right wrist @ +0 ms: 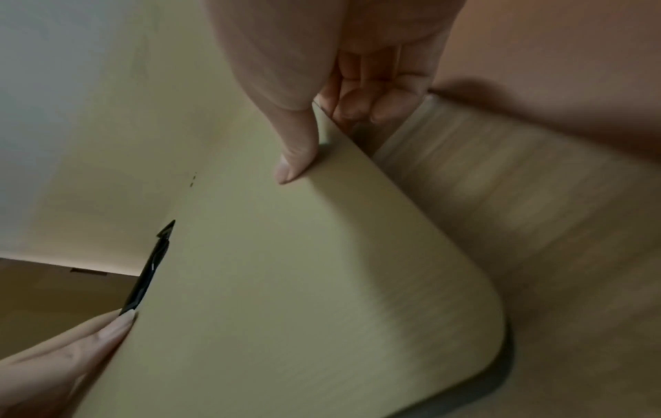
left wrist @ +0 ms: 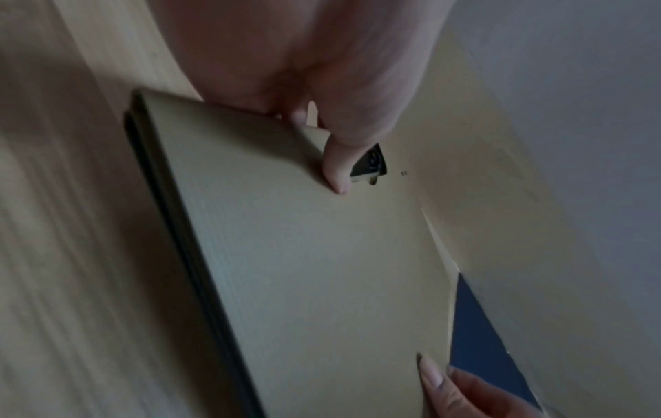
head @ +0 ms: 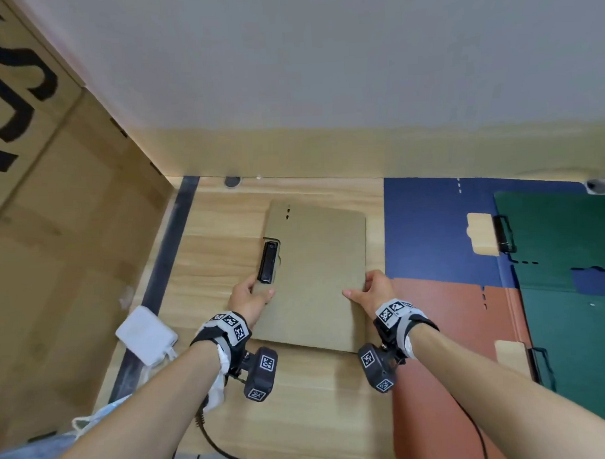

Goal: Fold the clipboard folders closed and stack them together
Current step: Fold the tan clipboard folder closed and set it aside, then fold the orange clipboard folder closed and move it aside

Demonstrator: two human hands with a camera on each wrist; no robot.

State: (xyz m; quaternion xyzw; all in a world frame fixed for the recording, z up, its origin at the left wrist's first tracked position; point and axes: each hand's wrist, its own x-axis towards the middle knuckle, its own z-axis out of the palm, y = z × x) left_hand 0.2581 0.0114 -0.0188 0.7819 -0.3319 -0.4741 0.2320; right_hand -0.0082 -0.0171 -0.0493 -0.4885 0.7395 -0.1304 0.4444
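Note:
A tan clipboard folder [head: 316, 273] lies folded closed on the wooden table [head: 219, 252], with its black clip [head: 267, 262] at its left edge. My left hand [head: 253, 293] grips that left edge just below the clip, thumb on top [left wrist: 336, 169]. My right hand [head: 373, 290] grips the right edge, thumb on top [right wrist: 293, 158] and fingers curled beneath. To the right lie open folders: a blue one [head: 428, 225], a brick-red one [head: 445, 344] and a dark green one [head: 570, 288].
A large cardboard box [head: 53, 203] stands along the left side. A white power adapter [head: 145, 334] lies near the table's left edge. A grey wall [head: 323, 74] closes the back. Tan clip pads [head: 481, 233] sit on the open folders.

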